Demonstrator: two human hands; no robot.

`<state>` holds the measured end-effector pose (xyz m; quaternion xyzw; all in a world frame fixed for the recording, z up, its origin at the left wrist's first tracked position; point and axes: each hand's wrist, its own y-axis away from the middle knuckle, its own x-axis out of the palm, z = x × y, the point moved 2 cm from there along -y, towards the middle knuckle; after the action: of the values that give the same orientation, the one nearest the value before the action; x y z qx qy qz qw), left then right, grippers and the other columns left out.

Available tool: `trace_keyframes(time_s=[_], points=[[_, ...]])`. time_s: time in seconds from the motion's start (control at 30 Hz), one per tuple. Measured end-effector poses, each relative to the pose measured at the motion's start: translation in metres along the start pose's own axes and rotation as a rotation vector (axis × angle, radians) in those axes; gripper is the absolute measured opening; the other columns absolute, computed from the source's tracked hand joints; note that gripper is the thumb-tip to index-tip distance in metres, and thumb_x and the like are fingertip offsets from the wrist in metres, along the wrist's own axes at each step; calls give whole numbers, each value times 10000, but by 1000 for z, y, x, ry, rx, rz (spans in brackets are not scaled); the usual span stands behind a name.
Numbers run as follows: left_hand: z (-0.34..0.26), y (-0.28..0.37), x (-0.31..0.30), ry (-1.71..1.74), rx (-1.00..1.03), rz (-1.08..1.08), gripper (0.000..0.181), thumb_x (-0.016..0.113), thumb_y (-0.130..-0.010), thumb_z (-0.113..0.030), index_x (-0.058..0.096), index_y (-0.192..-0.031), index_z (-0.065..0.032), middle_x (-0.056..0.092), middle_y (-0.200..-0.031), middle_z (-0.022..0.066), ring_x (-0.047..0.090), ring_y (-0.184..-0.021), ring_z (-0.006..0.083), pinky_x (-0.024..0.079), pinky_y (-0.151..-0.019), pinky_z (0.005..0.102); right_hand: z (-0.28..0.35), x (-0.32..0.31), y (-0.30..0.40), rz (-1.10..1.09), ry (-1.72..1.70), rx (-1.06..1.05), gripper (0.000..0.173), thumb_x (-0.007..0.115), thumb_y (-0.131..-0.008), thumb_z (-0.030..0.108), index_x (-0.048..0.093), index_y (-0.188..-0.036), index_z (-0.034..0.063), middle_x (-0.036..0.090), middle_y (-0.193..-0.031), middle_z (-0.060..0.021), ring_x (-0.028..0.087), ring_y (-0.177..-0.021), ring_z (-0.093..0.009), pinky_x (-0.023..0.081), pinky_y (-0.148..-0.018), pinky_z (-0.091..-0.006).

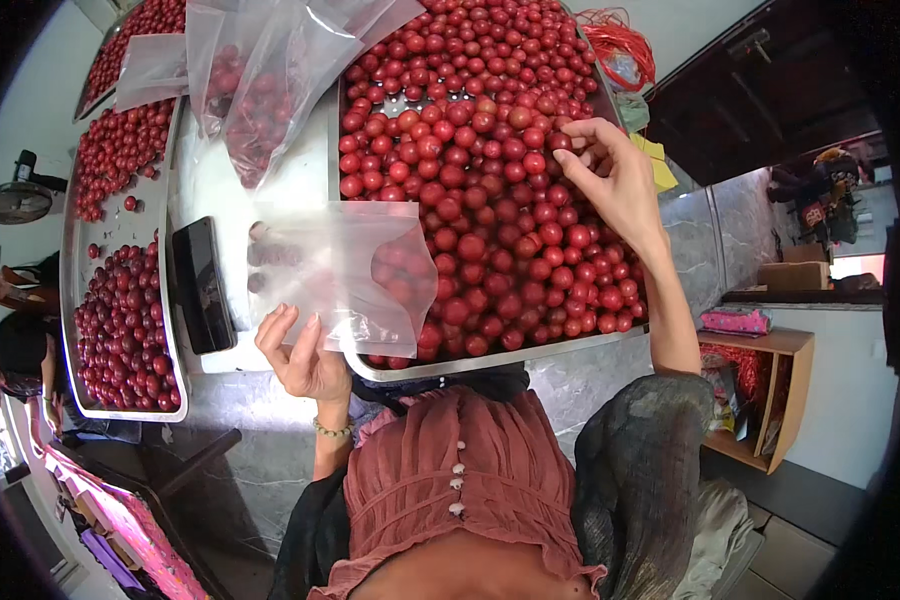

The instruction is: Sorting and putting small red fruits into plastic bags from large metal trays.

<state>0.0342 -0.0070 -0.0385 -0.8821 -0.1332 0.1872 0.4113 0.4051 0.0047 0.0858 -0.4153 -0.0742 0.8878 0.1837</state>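
Observation:
My left hand [309,361] grips the lower edge of a clear plastic zip bag [330,300], its fingertips on the film. The bag lies over the left rim of a large metal tray [495,361] heaped with small red plum-like fruits [487,202]. Dark round shapes show through the bag's left end; whether they are inside cannot be told. At the tray's right side, my right hand [615,176] pinches one dark red fruit [558,141] between thumb and fingers, just above the heap.
Left of the bag, a black smartphone [203,289] rests on a white table [232,206]. Clear bags with fruit [258,120] lie beyond it. Another fruit tray [173,375] stands at left. Red string [618,45] lies past the large tray. A person [22,352] is at far left.

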Motion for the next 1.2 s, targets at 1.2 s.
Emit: trace_keyframes(time_s=[1.2], points=[[-2, -1, 0, -3, -2, -5, 245, 666, -804, 27, 716, -1004, -104, 590, -1133, 114, 547, -1094, 315, 453, -959, 452, 105, 69, 51, 532, -218, -246, 226, 700, -850, 227, 664, -994, 56, 580, -813, -63, 603, -674, -215, 465, -623, -363]])
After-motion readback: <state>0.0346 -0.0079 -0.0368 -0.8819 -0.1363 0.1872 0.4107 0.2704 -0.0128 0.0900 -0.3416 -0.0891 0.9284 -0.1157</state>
